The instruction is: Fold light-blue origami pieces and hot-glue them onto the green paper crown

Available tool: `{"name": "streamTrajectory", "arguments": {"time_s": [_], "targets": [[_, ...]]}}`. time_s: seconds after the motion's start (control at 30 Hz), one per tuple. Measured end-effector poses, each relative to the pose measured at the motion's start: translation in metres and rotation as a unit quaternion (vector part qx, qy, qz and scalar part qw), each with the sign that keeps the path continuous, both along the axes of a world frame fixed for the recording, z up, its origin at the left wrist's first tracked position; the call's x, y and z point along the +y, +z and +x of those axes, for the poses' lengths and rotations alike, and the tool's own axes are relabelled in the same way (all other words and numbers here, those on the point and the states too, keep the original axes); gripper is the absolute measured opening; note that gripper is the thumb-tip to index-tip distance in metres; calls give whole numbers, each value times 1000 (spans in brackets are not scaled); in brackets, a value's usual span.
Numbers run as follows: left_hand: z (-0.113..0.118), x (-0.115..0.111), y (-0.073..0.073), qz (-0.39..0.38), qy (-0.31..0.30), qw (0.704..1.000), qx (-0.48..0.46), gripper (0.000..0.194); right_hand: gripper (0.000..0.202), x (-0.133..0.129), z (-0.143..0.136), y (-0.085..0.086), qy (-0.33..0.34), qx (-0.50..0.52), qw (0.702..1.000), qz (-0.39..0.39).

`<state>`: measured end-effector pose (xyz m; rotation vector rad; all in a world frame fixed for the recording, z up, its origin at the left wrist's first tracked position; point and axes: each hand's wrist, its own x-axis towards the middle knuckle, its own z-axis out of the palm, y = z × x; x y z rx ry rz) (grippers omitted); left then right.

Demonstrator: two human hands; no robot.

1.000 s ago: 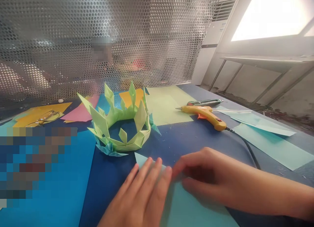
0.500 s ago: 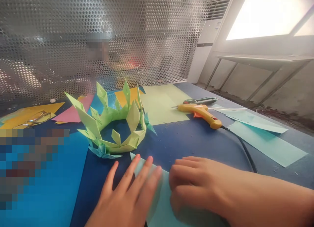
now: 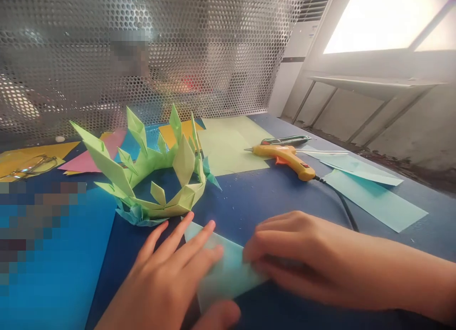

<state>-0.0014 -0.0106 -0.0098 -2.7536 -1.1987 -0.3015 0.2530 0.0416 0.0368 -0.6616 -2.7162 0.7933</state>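
Observation:
A light blue sheet of paper [image 3: 233, 270] lies on the dark blue tabletop in front of me. My left hand [image 3: 166, 268] rests over its left part, fingers spread and thumb apart. At the sheet's right side, my right hand [image 3: 290, 256] has its fingers drawn together on the paper; the fingertips are blurred and partly hidden. Just beyond my left hand stands a folded green paper crown [image 3: 119, 175], with pointed pieces rising around its ring. Folded blue paper ornaments [image 3: 133, 215] sit at its front left and right side.
A yellow glue gun [image 3: 274, 151] lies right of the crown, its black cord [image 3: 344, 201] running behind my right hand. Beside it are a utility knife [image 3: 285, 140] and light blue paper pieces [image 3: 381, 201]. Glasses [image 3: 39, 163] lie at left. A perforated metal panel [image 3: 213, 49] stands behind.
My right hand's fingers have drawn together at the paper, and its lower right edge now slants upward toward that hand. My left thumb has come into view. The whole view has shifted slightly.

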Motion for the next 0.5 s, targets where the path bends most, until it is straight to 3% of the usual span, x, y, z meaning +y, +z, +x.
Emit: {"name": "streamTrajectory", "arguments": {"time_s": [0.2, 0.5], "targets": [[0, 5, -8, -15, 23, 994, -101, 25, 26, 4, -4, -17, 0, 22, 1000, -4], [-2, 5, -19, 25, -12, 994, -105, 31, 30, 6, -4, -26, -3, 42, 999, 23]]}}
